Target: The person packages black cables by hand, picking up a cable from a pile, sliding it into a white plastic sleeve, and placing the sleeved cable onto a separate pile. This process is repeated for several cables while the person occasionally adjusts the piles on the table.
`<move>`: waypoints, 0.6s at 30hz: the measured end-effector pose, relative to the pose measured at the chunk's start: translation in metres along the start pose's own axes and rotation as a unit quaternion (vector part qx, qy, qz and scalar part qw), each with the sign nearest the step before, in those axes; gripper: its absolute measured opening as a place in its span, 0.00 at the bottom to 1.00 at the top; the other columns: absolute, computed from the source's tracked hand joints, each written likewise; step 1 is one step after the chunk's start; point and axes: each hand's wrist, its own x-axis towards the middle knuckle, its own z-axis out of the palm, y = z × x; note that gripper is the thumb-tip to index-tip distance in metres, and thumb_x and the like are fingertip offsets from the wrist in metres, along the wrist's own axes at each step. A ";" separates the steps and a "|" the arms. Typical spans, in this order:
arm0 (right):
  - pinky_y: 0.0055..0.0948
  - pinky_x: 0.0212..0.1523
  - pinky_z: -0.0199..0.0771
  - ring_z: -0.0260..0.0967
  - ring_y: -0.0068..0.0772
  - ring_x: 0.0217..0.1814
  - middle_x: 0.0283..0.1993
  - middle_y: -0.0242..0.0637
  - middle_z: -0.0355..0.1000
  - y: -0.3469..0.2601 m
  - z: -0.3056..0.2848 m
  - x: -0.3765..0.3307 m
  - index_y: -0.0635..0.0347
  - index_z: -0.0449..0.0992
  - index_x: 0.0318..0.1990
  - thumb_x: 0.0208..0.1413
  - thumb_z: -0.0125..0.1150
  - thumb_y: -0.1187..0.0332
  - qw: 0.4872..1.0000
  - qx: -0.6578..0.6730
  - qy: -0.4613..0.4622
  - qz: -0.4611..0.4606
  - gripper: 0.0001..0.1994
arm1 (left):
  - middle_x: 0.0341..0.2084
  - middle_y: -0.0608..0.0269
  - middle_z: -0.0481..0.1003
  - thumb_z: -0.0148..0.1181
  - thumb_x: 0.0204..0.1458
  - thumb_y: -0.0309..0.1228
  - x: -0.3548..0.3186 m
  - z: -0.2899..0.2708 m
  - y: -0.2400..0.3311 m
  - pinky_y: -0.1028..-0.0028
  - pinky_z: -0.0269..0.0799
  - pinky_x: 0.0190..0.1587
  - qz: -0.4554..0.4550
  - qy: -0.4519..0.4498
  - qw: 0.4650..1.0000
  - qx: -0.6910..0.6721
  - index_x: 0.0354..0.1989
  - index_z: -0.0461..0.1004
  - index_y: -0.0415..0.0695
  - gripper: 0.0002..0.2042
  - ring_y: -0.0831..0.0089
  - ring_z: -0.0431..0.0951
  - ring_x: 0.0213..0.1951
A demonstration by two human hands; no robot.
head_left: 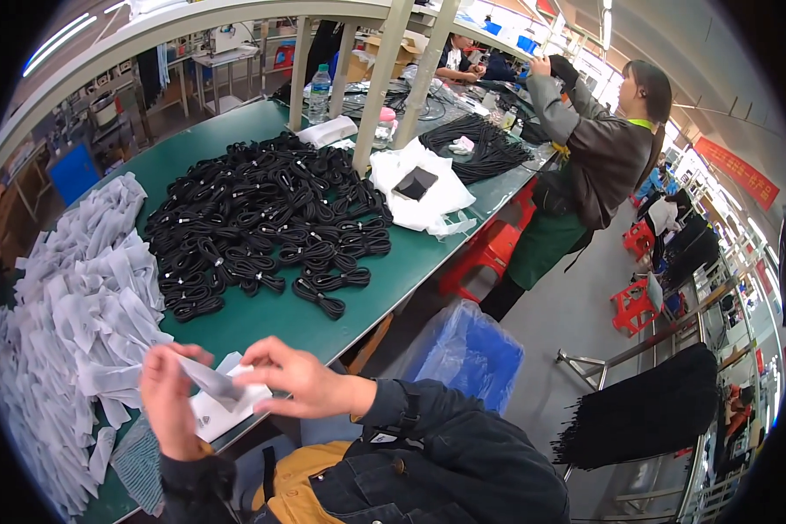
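At the table's near edge, my left hand (171, 406), slightly blurred, pinches one end of a pale, translucent wrapped strip (208, 381). My right hand (299, 381) is by the strip's other end, its thumb and fingers spread apart. Whether they touch the strip is hard to tell. Beneath the strip lies a flat white packet (229, 412). A large heap of similar pale wrapped strips (105, 297) covers the left side of the table. Beyond my hands spreads a pile of black cord bundles (262, 214), coiled and tied.
On the green table (358, 310), a white bag (445, 183) bears a dark phone-like slab (416, 182). Shelf posts (381, 87) rise beyond the cord pile. A blue bin with a plastic liner (467, 354) stands right of the table. A person (598, 148) stands beyond it, near red stools (489, 249).
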 end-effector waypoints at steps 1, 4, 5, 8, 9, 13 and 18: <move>0.36 0.46 0.74 0.70 0.43 0.48 0.51 0.43 0.66 0.002 0.002 0.000 0.58 0.76 0.49 0.50 0.71 0.67 1.000 -0.024 0.004 0.015 0.18 | 0.49 0.58 0.73 0.51 0.65 0.28 0.013 -0.030 0.009 0.70 0.68 0.54 0.065 0.058 0.994 0.064 0.42 0.71 0.38 0.06 0.69 0.75 0.50; 0.38 0.44 0.71 0.68 0.44 0.47 0.49 0.45 0.66 0.040 -0.011 -0.004 0.59 0.76 0.48 0.49 0.70 0.68 0.962 -0.253 0.068 0.075 0.18 | 0.52 0.57 0.73 0.50 0.65 0.28 0.020 -0.051 0.023 0.68 0.67 0.56 0.213 0.184 0.934 0.221 0.46 0.71 0.37 0.08 0.68 0.74 0.52; 0.38 0.44 0.71 0.68 0.44 0.47 0.49 0.45 0.66 0.053 -0.014 -0.009 0.59 0.76 0.48 0.49 0.70 0.68 0.963 -0.251 0.070 0.075 0.18 | 0.52 0.57 0.73 0.50 0.65 0.29 0.020 -0.052 0.029 0.68 0.67 0.57 0.293 0.246 0.871 0.308 0.48 0.71 0.37 0.10 0.68 0.73 0.52; 0.39 0.45 0.68 0.64 0.45 0.47 0.48 0.45 0.65 0.086 -0.013 -0.027 0.60 0.76 0.47 0.47 0.71 0.68 0.906 -0.393 0.035 0.156 0.19 | 0.55 0.53 0.71 0.56 0.59 0.25 -0.006 -0.063 0.001 0.65 0.62 0.63 0.291 0.184 0.794 0.501 0.56 0.69 0.37 0.17 0.62 0.70 0.58; 0.39 0.46 0.67 0.64 0.45 0.48 0.47 0.44 0.65 0.096 -0.010 -0.035 0.60 0.76 0.47 0.47 0.71 0.68 0.908 -0.383 0.013 0.167 0.19 | 0.56 0.51 0.70 0.61 0.53 0.24 -0.014 -0.046 -0.009 0.63 0.61 0.64 0.277 0.086 0.779 0.557 0.58 0.69 0.38 0.22 0.58 0.69 0.60; 0.40 0.46 0.66 0.62 0.46 0.49 0.46 0.43 0.65 0.097 -0.009 -0.044 0.61 0.75 0.47 0.46 0.71 0.68 0.905 -0.381 0.000 0.188 0.20 | 0.56 0.46 0.68 0.74 0.36 0.25 -0.040 0.011 -0.036 0.57 0.60 0.65 0.221 -0.038 0.736 0.638 0.60 0.68 0.42 0.37 0.47 0.66 0.60; 0.41 0.46 0.66 0.63 0.47 0.48 0.44 0.43 0.64 0.094 -0.025 -0.046 0.61 0.74 0.49 0.46 0.70 0.71 0.883 -0.422 0.085 0.188 0.21 | 0.55 0.46 0.69 0.78 0.31 0.31 -0.042 -0.008 -0.058 0.53 0.61 0.63 0.185 -0.075 0.699 0.687 0.60 0.67 0.39 0.41 0.45 0.67 0.58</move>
